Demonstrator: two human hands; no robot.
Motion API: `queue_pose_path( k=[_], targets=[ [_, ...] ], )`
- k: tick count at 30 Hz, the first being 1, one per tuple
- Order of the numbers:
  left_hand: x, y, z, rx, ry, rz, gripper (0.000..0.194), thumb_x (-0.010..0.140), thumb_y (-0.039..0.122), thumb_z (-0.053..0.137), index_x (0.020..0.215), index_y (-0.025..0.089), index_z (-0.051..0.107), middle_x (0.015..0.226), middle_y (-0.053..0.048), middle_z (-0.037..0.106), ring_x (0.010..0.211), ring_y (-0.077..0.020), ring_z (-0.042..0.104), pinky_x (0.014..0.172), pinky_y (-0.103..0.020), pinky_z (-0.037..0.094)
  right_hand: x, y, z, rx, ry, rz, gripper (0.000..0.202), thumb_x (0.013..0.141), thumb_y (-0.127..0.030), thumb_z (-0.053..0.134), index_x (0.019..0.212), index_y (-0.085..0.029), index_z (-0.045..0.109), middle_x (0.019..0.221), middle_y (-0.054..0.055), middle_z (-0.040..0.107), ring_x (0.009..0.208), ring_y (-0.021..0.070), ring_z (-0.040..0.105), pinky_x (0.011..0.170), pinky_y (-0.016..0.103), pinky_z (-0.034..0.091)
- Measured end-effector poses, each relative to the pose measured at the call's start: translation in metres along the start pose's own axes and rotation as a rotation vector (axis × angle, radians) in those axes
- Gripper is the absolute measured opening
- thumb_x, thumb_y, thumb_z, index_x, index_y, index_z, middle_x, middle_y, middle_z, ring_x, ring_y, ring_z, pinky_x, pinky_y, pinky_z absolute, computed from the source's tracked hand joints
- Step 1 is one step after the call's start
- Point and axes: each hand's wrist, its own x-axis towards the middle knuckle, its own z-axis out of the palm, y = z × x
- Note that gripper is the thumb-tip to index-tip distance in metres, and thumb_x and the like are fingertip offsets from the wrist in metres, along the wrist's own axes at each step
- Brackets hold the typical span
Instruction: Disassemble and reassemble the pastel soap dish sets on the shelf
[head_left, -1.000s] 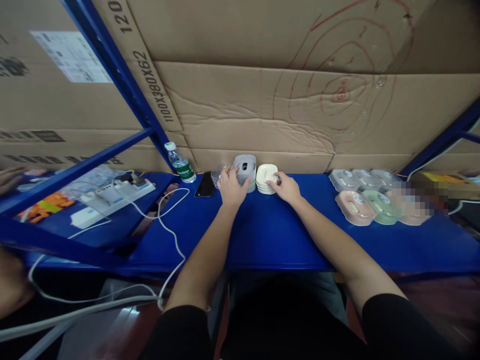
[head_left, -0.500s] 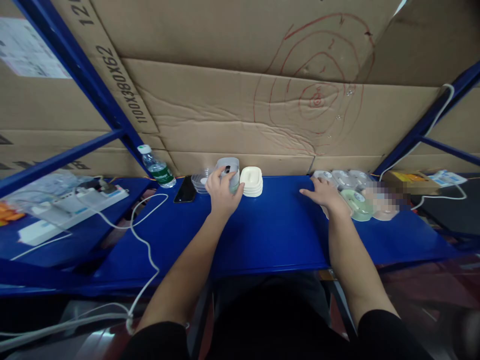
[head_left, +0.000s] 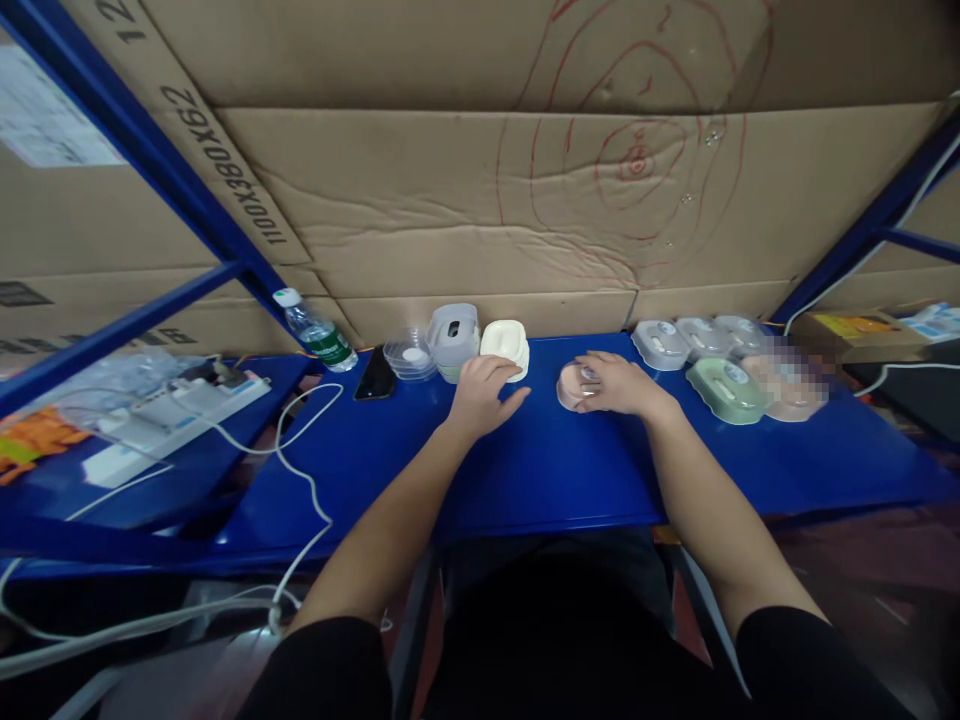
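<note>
My right hand (head_left: 616, 384) grips a small pink container (head_left: 568, 388) under a clear plastic cover, on the middle of the blue table. Its fingers lie over the top and hide part of it. My left hand (head_left: 487, 396) is open, thumb apart from the fingers, and holds nothing. It hovers just in front of a stack of cream-coloured lids or dishes (head_left: 504, 338), partly covering them; whether it touches them I cannot tell. Left of that stand grey box-shaped containers (head_left: 453, 345) with a dark slot on top, and clear plastic shells (head_left: 409, 362).
Several covered containers stand on the right, among them a grey one (head_left: 660, 345) and a green one (head_left: 726, 392). A phone (head_left: 374, 375) and a water bottle (head_left: 319, 335) are on the left, near a white cable (head_left: 300, 475) and a power strip (head_left: 176, 430). Cardboard (head_left: 420, 200) walls the back.
My right hand has moved left from the group of containers, bringing the pink one to mid-table. My left hand has left the grey containers and shifted right, in front of the cream stack.
</note>
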Motion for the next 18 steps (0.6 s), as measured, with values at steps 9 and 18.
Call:
queue_pose_path(
  k=[9, 18],
  targets=[
    [-0.001, 0.012, 0.004, -0.126, -0.161, 0.154, 0.053, 0.091, 0.056, 0.07, 0.131, 0.021, 0.068, 0.129, -0.014, 0.072, 0.122, -0.0307, 0.066, 0.104, -0.05, 0.052, 0.005, -0.021, 0.016, 0.115, 0.072, -0.269, 0.094, 0.069, -0.06, 0.087, 0.152, -0.03, 0.055, 0.154, 0.012, 0.057, 0.141, 0.0397, 0.053, 0.114, 0.059, 0.041],
    [0.0, 0.005, 0.002, -0.023, -0.036, 0.155, 0.031, 0.105, 0.028, 0.049, 0.125, 0.025, 0.072, 0.126, -0.009, 0.076, 0.116, -0.0243, 0.071, 0.1, -0.045, 0.055, -0.001, -0.034, 0.008, 0.476, 0.345, -0.357, 0.073, 0.073, -0.061, 0.084, 0.136, -0.028, 0.067, 0.14, 0.01, 0.068, 0.131, 0.0349, 0.063, 0.111, 0.054, 0.049]
  ],
)
